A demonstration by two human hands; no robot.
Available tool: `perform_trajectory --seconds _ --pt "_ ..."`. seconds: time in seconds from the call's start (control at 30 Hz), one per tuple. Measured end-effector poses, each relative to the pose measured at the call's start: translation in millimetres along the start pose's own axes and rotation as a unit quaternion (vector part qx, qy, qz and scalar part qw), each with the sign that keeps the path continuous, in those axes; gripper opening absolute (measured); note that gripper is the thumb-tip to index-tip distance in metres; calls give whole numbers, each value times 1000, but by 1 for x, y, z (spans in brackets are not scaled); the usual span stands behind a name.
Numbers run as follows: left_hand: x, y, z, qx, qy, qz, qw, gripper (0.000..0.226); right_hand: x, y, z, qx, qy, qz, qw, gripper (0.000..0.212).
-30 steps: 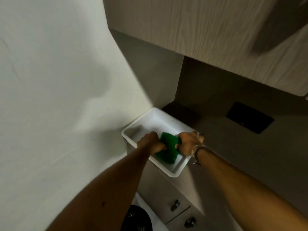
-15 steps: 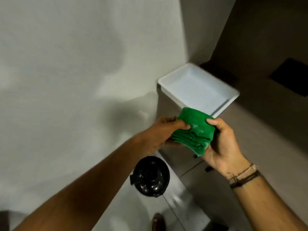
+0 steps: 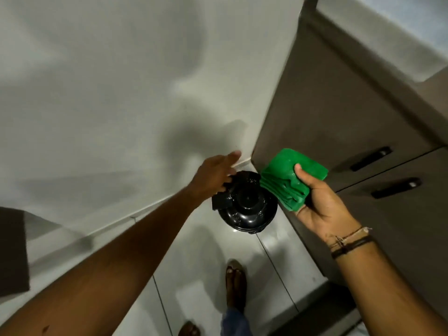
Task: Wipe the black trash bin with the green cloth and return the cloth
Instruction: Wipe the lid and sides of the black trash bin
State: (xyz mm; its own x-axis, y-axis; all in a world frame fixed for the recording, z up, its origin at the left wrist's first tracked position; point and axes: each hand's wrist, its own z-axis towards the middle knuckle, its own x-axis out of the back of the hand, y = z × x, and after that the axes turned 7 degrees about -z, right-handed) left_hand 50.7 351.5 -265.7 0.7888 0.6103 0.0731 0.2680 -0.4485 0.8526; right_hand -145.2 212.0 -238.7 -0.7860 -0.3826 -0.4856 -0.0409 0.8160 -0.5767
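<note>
The black trash bin (image 3: 247,207) stands on the floor in the corner between the white wall and the cabinet, seen from above with its round lid shut. The folded green cloth (image 3: 288,177) is held above and right of the bin, with my right hand (image 3: 320,202) shut on it, thumb on top. My left hand (image 3: 215,175) is open with fingers spread, hovering over the bin's left rim and covering part of it. Whether it touches the bin, I cannot tell.
A brown cabinet (image 3: 339,105) with two dark handles (image 3: 371,158) rises on the right. The white wall (image 3: 121,93) fills the left. Pale floor tiles (image 3: 208,275) lie below, with my feet (image 3: 235,287) on them. A dark object (image 3: 12,251) sits at the left edge.
The view has tilted down from the white tray to the floor. My left hand let go of the cloth and reached toward the bin. My right hand keeps the cloth.
</note>
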Motion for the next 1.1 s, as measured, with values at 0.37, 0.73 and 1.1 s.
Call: perform_trajectory --seconds 0.37,0.73,1.1 --pt "-34 -323 119 -1 27 387 922 168 117 99 198 122 203 -180 955 32" --pt "-65 -410 169 -94 137 370 914 170 169 167 330 248 262 -766 532 61" --pt "-65 -426 178 -119 156 335 922 172 174 189 369 273 213 -795 498 68"
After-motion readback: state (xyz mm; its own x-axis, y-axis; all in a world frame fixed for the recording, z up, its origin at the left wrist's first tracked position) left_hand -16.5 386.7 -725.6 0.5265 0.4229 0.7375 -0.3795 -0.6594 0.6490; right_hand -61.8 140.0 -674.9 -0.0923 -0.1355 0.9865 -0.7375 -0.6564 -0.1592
